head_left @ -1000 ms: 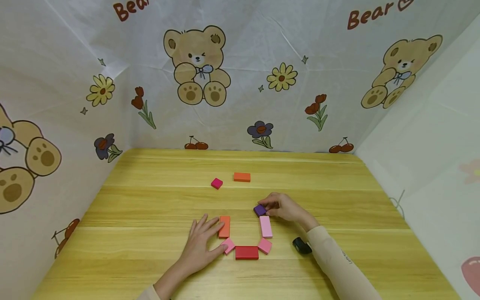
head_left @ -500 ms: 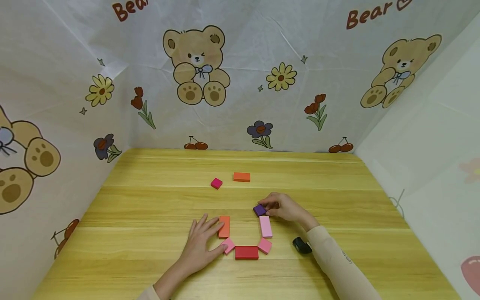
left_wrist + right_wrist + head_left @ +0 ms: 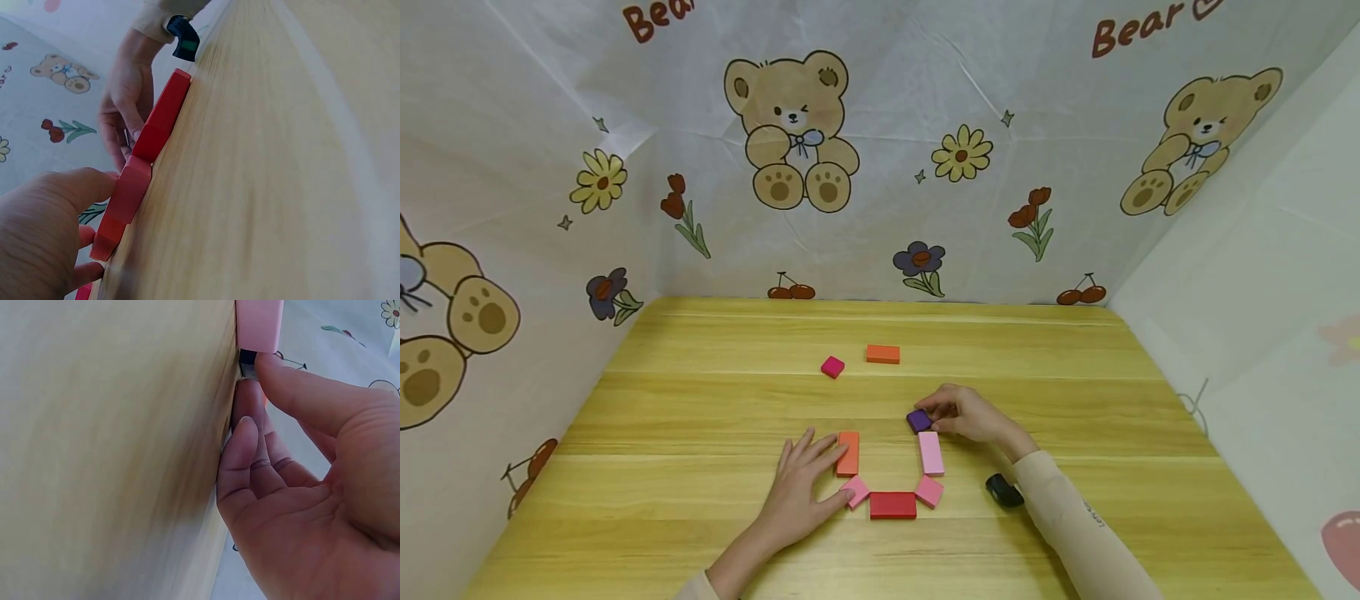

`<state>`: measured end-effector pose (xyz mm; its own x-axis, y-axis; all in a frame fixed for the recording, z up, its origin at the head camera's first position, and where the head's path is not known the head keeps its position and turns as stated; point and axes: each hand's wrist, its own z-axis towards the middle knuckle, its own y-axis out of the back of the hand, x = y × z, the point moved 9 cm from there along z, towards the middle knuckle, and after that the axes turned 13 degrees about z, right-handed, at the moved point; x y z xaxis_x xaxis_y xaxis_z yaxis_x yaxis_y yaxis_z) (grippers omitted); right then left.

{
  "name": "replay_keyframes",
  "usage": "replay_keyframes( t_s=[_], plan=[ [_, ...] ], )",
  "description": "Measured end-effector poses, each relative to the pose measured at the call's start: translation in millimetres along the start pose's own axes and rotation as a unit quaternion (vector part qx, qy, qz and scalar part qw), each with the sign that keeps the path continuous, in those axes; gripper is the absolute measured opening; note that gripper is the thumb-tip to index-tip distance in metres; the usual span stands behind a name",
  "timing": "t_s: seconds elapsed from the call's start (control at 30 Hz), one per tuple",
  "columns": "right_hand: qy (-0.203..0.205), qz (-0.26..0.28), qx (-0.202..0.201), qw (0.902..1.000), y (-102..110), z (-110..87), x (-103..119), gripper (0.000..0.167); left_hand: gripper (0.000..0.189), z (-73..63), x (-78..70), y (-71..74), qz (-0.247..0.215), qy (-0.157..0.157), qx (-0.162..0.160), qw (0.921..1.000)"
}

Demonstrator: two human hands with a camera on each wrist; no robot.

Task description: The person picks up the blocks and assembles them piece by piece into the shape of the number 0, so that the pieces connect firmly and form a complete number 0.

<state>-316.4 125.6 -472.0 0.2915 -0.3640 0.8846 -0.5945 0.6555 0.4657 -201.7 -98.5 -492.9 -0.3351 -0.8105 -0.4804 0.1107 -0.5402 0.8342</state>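
My right hand (image 3: 967, 414) pinches a small purple block (image 3: 918, 421) between thumb and fingers, at the far end of a light pink block (image 3: 931, 453). In the right wrist view most of the purple block is hidden behind the fingertips. My left hand (image 3: 801, 492) lies with fingers spread. Its fingers touch an orange block (image 3: 848, 454), and its thumb rests against a small pink block (image 3: 855, 492). A red block (image 3: 892, 505) and another pink block (image 3: 929, 491) continue the U-shaped row of blocks on the wooden table (image 3: 737, 400).
Farther back lie an orange-red block (image 3: 883, 354) and a small crimson block (image 3: 832, 367). A black curved object (image 3: 1003, 491) sits beside the right sleeve. A bear-printed cloth (image 3: 850, 250) stands behind the table and at its sides.
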Motion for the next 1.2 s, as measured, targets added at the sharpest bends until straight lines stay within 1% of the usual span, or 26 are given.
replay_keyframes(
  t_s=[0.4,0.57,0.9,0.97,1.03,1.1,1.2],
  plan=[
    [0.01,-0.008,0.0,0.9999,1.6,0.3,-1.0,0.033,0.059,-0.2,0.0,0.6,-0.002,0.002,-0.002,1.0],
    [0.003,-0.014,-0.001,0.9999,1.4,0.0,-0.3,0.034,0.059,-0.4,0.4,0.3,0.0,0.001,-0.003,1.0],
    [0.005,-0.006,0.005,1.0,1.1,-2.2,-0.4,0.042,0.059,-0.8,0.1,0.6,-0.001,-0.001,-0.006,1.0],
    [0.008,-0.009,-0.003,0.9999,3.3,-4.2,0.3,0.042,0.059,-1.0,0.1,0.5,0.0,-0.002,-0.006,1.0],
    [0.007,-0.008,-0.023,0.9997,6.4,-7.2,3.5,0.042,0.059,-1.0,-0.2,0.7,0.001,-0.002,-0.006,1.0],
    [0.01,-0.007,-0.054,0.9985,10.0,-12.1,9.8,0.042,0.059,-1.0,-0.6,1.0,0.001,-0.003,-0.006,1.0],
    [0.029,0.002,-0.106,0.994,14.2,-22.9,25.8,0.045,0.06,-0.8,-0.8,1.6,-0.001,-0.004,-0.005,1.0]
  ],
)
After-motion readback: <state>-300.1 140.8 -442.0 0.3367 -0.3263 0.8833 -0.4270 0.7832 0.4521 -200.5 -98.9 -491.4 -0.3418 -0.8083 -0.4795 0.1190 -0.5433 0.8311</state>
